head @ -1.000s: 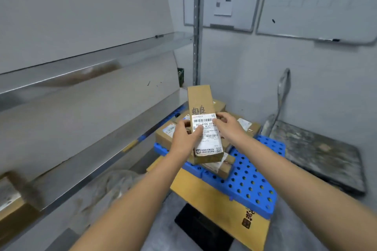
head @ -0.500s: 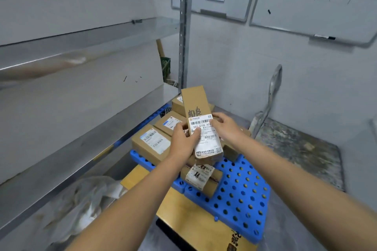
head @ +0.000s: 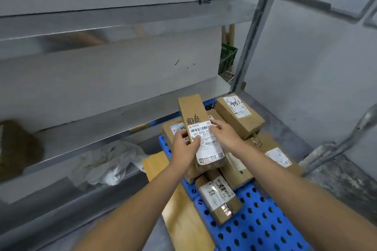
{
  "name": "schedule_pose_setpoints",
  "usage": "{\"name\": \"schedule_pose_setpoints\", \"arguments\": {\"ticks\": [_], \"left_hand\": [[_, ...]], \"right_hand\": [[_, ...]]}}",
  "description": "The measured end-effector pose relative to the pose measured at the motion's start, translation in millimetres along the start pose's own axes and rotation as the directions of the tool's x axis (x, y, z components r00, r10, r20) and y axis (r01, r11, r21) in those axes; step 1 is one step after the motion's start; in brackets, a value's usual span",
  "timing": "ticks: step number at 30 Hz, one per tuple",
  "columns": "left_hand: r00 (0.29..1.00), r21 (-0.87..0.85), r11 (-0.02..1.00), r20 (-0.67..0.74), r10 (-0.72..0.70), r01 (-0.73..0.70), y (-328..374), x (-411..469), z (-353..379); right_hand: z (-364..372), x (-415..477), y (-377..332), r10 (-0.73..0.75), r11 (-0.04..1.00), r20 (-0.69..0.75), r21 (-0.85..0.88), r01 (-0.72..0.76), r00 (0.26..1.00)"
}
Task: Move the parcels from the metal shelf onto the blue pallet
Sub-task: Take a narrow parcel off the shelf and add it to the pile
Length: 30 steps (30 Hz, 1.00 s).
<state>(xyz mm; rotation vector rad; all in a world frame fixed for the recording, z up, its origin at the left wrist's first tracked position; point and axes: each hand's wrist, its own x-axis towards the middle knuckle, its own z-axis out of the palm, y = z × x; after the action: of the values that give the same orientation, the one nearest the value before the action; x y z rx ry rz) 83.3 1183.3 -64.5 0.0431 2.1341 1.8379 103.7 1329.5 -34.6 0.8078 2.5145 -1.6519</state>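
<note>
I hold a long brown cardboard parcel (head: 192, 111) with a white shipping label and black handwriting. My left hand (head: 184, 146) grips its left edge, thumb on the label. My right hand (head: 225, 135) holds its right side. The parcel is low over a heap of several cardboard parcels on the blue perforated pallet (head: 259, 224). Among them are a box with a scribbled label (head: 238, 116) at the back and a small taped parcel (head: 219, 197) at the front. The metal shelf (head: 106, 120) runs along the left.
A crumpled white plastic bag (head: 110, 161) lies under the shelf. A flat yellow-brown cardboard sheet (head: 179, 199) sits on the floor beside the pallet. A shelf upright (head: 251, 32) stands behind the heap. A grey metal platform with a handle (head: 342, 171) is at the right.
My view has dropped and closed in on the pallet. Both hands have lowered the long parcel closer to the heap of boxes, still holding it the same way.
</note>
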Motion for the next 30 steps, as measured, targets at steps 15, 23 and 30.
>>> {"name": "schedule_pose_setpoints", "arguments": {"ticks": [15, 23, 30], "left_hand": [[0.946, -0.03, 0.99, -0.292, -0.144, 0.141, -30.6, 15.7, 35.6], [0.934, 0.119, 0.986, -0.349, -0.073, 0.121, -17.3, 8.7, 32.9], [0.926, 0.446, 0.893, -0.361, 0.114, 0.064, 19.5, -18.3, -38.0]], "right_hand": [[12.8, 72.3, 43.6, -0.061, 0.995, 0.327, -0.051, 0.082, 0.943], [-0.9, 70.1, 27.1, -0.133, 0.971, 0.308, -0.151, 0.187, 0.942], [13.2, 44.8, -54.5, -0.389, 0.87, 0.239, -0.221, 0.44, 0.89]]}}
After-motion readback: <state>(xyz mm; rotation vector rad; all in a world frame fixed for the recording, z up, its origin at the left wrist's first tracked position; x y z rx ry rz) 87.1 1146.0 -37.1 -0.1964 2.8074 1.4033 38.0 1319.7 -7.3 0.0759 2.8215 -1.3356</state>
